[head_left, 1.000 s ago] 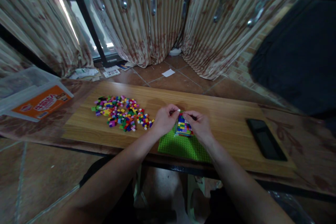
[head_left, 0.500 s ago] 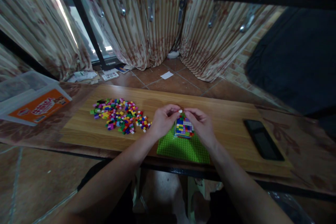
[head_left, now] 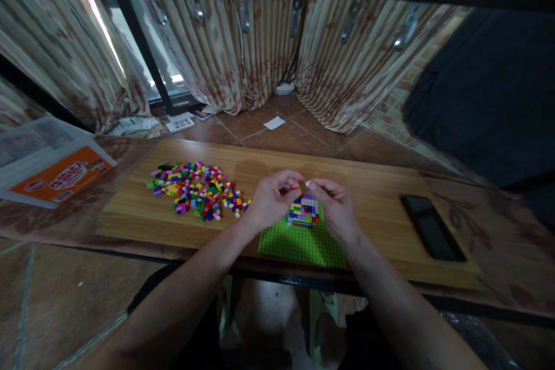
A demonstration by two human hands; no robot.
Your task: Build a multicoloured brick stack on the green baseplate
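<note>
A block build of many colours (head_left: 303, 211) stands on the green studded baseplate (head_left: 299, 245) at the middle of the board. At its far edge both my hands meet with their fingertips close together. My right hand (head_left: 337, 205) pinches a small white brick (head_left: 309, 184) between thumb and forefinger. Just left of it, my left hand (head_left: 275, 199) is closed in a pinch, with a speck of orange-red at its fingertips too small to name. The fingers partly cover the far end of the build.
Loose coloured bricks (head_left: 195, 189) are heaped on the wooden board (head_left: 368, 185) to the left. A black phone (head_left: 432, 228) lies at the right end. Beyond the board's left end is a clear plastic box (head_left: 56, 167) with an orange label.
The white brick has gone from my left fingertips to my right ones. Both hands stay over the far edge of the build. The view has shifted slightly.
</note>
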